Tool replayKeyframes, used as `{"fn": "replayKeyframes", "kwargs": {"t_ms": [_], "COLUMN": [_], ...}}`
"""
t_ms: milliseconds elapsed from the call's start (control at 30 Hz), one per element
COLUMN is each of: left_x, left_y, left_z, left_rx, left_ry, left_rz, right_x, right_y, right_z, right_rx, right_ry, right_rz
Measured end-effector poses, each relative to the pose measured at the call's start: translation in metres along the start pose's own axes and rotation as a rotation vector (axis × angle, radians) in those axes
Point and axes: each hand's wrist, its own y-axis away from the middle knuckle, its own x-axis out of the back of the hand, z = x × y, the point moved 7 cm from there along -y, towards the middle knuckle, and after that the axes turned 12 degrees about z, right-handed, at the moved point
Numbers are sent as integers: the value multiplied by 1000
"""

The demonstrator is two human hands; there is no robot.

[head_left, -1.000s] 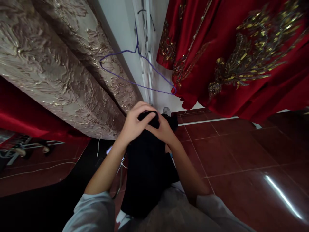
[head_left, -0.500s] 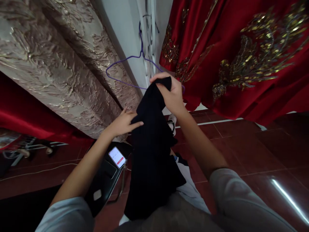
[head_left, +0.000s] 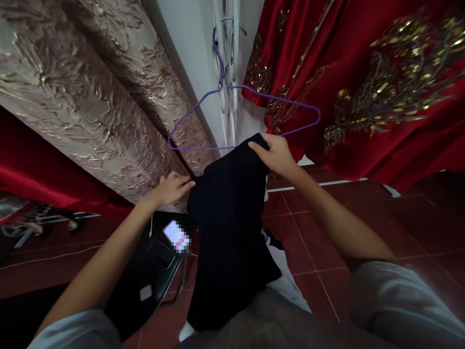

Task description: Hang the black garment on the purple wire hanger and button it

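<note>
A black garment [head_left: 232, 203] hangs down in front of my body, its top edge stretched between my two hands. Its exact kind cannot be made out. My right hand [head_left: 278, 152] pinches the upper right corner, thumb on the near side. At the upper left side, my left hand [head_left: 174, 188] grips the edge of the cloth between thumb and fingers. Just beyond the garment, a purple wire hanger [head_left: 203, 98] hangs bare from a white metal rack [head_left: 227, 68]; the cloth hides a small part of its lower bar.
Beige textured fabric [head_left: 109, 106] hangs at the left, and red satin with gold sequins [head_left: 301, 63] at the right. Below my left arm, a black table [head_left: 127, 300] bears a lit phone [head_left: 176, 235] and a small white case [head_left: 146, 292]. The floor [head_left: 327, 232] is red tile.
My hands have moved apart, spreading the top of the black garment wider. My right hand has shifted right and lower, my left hand left. The hanger now shows almost whole.
</note>
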Motion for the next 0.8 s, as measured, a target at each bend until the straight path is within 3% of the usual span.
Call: {"fn": "replayKeyframes", "kwargs": {"t_ms": [100, 233, 367, 467, 533, 667, 733, 800], "left_x": [45, 87, 87, 77, 75, 77, 79, 85], "left_y": [-28, -49, -70, -88, -99, -109, -109, -106], "left_z": [1, 47, 93, 110, 109, 104, 102, 98], "left_rx": [-109, -311, -357, -360, -325, -285, -258, -220], "left_ry": [-35, 76, 262, 273, 248, 228, 237, 271], "left_rz": [256, 489, 482, 411, 401, 403, 413, 473], "right_x": [25, 25, 4, 6, 27, 99, 125, 137], "right_y": [-5, -7, 5, 14, 15, 1, -12, -27], "right_z": [0, 5, 2, -9, -16, -10, -1, 8], "right_rx": [-9, -28, -58, 5, 80, 90, 34, -48], "right_ry": [5, -53, -152, -173, -118, 36, 70, 60], "right_rz": [-2, -36, -103, -110, -5, 365, 385, 277]}}
